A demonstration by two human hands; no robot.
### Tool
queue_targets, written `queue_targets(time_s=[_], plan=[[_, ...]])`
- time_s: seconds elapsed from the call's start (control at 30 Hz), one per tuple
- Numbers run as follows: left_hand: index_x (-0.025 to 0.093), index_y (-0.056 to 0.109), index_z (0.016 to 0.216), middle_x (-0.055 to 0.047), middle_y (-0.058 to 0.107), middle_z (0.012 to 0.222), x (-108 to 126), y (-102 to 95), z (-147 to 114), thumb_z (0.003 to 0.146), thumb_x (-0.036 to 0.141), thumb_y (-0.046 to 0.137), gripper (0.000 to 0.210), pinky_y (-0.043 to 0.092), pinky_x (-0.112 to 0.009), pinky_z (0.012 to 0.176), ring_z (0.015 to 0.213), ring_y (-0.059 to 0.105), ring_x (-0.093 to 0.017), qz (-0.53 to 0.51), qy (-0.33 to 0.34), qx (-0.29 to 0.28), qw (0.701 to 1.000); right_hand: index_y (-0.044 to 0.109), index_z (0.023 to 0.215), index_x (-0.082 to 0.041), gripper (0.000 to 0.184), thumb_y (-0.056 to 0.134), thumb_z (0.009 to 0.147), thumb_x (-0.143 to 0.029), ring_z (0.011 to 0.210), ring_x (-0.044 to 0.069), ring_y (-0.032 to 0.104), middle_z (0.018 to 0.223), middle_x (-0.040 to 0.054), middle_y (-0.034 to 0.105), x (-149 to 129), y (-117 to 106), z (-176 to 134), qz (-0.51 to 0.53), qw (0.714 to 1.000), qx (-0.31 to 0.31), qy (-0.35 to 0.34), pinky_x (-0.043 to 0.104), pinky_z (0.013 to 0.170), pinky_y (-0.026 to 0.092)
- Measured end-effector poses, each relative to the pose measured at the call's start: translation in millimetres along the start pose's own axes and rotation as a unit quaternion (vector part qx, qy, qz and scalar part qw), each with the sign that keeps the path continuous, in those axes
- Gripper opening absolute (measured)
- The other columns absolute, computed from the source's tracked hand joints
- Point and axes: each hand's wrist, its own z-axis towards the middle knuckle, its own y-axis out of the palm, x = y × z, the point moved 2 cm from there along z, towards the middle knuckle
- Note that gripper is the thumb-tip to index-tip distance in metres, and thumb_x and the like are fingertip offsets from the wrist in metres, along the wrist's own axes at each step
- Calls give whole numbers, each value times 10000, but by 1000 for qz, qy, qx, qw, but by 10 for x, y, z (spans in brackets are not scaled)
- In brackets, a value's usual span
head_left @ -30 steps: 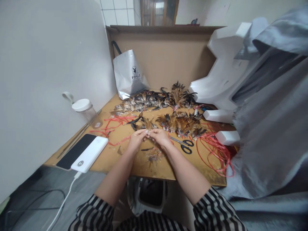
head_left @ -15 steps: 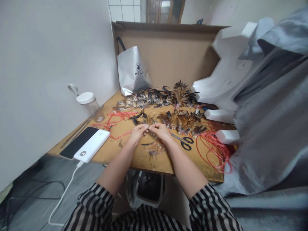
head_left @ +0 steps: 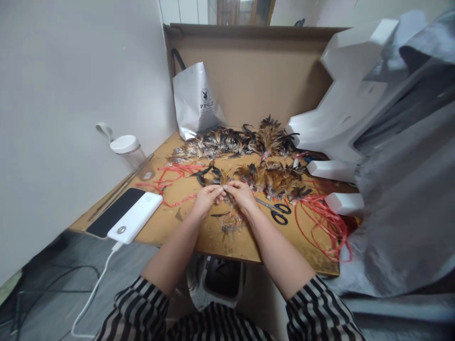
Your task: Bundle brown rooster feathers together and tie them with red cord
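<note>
- While both forearms reach over the near edge of the surface [head_left: 213, 241], the left hand [head_left: 208, 200] and right hand [head_left: 241, 195] meet fingertip to fingertip above its nearer half.
- Grip: thumb and forefinger of each hand are pinched together at the base of a small brown feather tuft [head_left: 224, 176]; the exact contact is hidden by the fingers.
- Position of the tuft: just beyond the fingertips, left of a row of bound brown feathers [head_left: 272, 180].
- Loose feathers [head_left: 232, 223] lie between the forearms, towards the near edge.
- Scissors [head_left: 273, 207] with black handles rest just beside the right hand, blades towards it.
- Red strands [head_left: 325, 220] are heaped at the near right corner; further red strips [head_left: 165, 177] lie towards the left edge.
- Along the far edge: a mottled feather pile [head_left: 216, 144], with a silver bag [head_left: 192, 102] at the far left corner.
- Near left corner: a white power bank [head_left: 135, 218] beside a dark phone [head_left: 115, 210].
</note>
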Motion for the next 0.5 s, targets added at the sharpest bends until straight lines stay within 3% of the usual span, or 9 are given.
queue_targets(time_s=[0.33,0.5], plan=[[115,643,749,-30,602,633,-10,-4,-6,668,321,623,223,359,-188,457,475,470,-61,14,4,-6,1000,591,649,-147,284,711,498,-355,397,42,334,453,-62,487,43,0,2,31,999,-13,12,199,414,219],[113,654,743,-38,613,637,-5,2,6,661,308,628,213,378,-193,471,484,485,-66,41,7,-12,999,570,583,-154,235,690,534,-350,403,48,344,432,-62,473,21,7,6,20,1000,-8,-21,200,428,251]])
